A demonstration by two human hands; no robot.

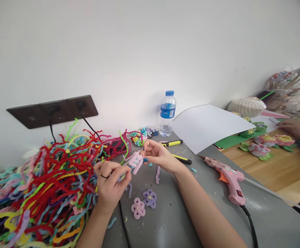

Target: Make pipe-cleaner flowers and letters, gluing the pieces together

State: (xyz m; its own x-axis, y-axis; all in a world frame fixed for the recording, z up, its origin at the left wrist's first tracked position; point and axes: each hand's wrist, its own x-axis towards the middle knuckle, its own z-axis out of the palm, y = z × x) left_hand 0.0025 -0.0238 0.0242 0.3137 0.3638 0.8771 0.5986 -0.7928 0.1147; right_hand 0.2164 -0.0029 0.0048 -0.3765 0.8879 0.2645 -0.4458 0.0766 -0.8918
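Between my two hands is a bent pink pipe cleaner piece (136, 161) with a bit of blue at its lower end. My left hand (111, 182), wearing a dark ring, pinches it from the lower left. The thumb and fingers of my right hand (157, 155) close on its upper right side. Below them on the grey table lie a pink pipe cleaner flower (138, 208) and a purple pipe cleaner flower (150, 198). A short pink-purple pipe cleaner length (157, 175) rests under my right wrist.
A large heap of coloured pipe cleaners (62, 179) covers the left side. Behind my hands stand a water bottle (168, 113) and yellow-black cutters (174, 143). To the right are white paper (209, 125), a pink glue gun (227, 181) with cord, and another person's hand (292, 127) near paper flowers (260, 150).
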